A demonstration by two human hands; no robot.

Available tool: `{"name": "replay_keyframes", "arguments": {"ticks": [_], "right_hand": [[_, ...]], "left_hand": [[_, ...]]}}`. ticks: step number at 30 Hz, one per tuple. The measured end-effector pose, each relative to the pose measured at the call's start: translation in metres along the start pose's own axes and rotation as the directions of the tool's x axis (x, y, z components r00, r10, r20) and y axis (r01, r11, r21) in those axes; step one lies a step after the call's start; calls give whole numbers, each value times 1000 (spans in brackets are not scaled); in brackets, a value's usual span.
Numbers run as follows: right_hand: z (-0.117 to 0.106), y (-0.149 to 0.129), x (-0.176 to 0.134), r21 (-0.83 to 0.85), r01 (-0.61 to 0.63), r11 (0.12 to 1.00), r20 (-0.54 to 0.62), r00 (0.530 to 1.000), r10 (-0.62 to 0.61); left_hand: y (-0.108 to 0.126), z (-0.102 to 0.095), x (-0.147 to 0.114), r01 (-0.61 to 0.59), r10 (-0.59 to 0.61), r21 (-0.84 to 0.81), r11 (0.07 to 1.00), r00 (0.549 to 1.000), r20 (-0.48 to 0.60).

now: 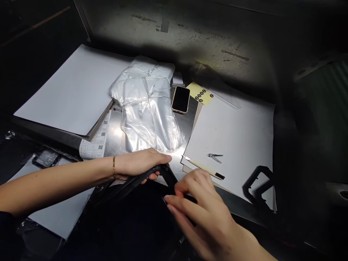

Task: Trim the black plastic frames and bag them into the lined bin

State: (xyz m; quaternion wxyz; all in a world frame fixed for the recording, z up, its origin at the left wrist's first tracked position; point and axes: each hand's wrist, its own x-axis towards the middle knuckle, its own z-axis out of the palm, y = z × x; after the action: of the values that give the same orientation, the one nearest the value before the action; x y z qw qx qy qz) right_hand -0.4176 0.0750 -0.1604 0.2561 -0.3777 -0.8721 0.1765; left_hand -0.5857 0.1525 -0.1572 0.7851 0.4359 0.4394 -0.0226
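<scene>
A black plastic frame (168, 177) is tilted at the near edge of the metal table. My left hand (143, 162) grips one corner of it, thumb on top and fingers curled beneath. My right hand (202, 206) is closed in a pinch beside the frame's right-hand bar. A thin dark edge shows at its fingertips, too small and shaded for me to name. Just beyond my right hand lies a craft knife (202, 167) with a pale handle. Small spring nippers (215, 157) rest on the white sheet. Much of the frame's lower part is lost in shadow.
Tied stacks of clear plastic bags (149, 112) lie mid-table, with a phone (181, 99) beside them. White sheets are stacked at left (67, 90) and right (236, 134). Another black frame (257, 186) sits at right. Yellow sticker sheet (202, 93) lies behind, near the metal wall (190, 40).
</scene>
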Motion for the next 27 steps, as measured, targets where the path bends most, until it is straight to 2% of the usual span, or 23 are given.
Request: {"name": "replay_keyframes", "arguments": {"ticks": [1, 2, 4, 6, 10, 12, 14, 15, 17, 18, 19, 20, 21, 23, 25, 27], "right_hand": [[-2, 3, -9, 64, -14, 998, -4, 1000, 15], [-3, 6, -19, 59, -20, 998, -39, 999, 22], [1, 12, -38, -99, -19, 995, -132, 991, 5], [12, 14, -52, -220, 12, 975, -160, 986, -48], [30, 14, -58, -141, 90, 986, -141, 984, -110], [32, 19, -52, -57, 120, 991, -58, 991, -123], [28, 25, -43, 86, 93, 992, 127, 986, -104], [26, 28, -38, 180, 23, 983, 211, 975, -62], [22, 30, -29, 334, -189, 924, 333, 940, 72], [22, 31, -24, 374, -279, 885, 379, 916, 129], [23, 32, -18, 399, -335, 854, 403, 900, 166], [26, 33, -11, 408, -359, 840, 422, 890, 175], [30, 35, -4, 407, -358, 840, 428, 888, 171], [45, 46, 15, 371, -358, 857, 386, 899, 208], [65, 64, 35, 280, -386, 879, 278, 909, 311], [85, 83, 55, 170, -413, 895, 188, 905, 382]], "left_hand": [[1, -1, -4, -6, 6, -5, 1000, 1000, -5], [2, -3, -7, -16, 16, -7, 1000, 1000, -8], [3, -5, -12, -40, 40, -5, 999, 999, -10], [2, -9, -12, -63, 63, 9, 998, 998, -15], [-14, -21, -5, -91, 101, 123, 988, 991, -82], [-24, -27, -10, -130, 165, 209, 969, 973, -162], [-34, -29, -24, -182, 245, 305, 935, 952, -183], [-38, -27, -33, -209, 274, 357, 910, 952, -139], [-47, -18, -54, -256, 275, 453, 854, 961, 26], [-53, -12, -62, -237, 246, 471, 850, 968, 43], [-59, -6, -68, -186, 219, 466, 865, 976, -17], [-66, -2, -71, -111, 191, 430, 896, 971, -145], [-75, 1, -72, -57, 183, 362, 931, 927, -326], [-95, 2, -69, -74, 178, 190, 979, 764, -620], [-117, -5, -66, -190, 141, 23, 981, 635, -759], [-137, -13, -66, -310, 65, -147, 939, 582, -810]]}}
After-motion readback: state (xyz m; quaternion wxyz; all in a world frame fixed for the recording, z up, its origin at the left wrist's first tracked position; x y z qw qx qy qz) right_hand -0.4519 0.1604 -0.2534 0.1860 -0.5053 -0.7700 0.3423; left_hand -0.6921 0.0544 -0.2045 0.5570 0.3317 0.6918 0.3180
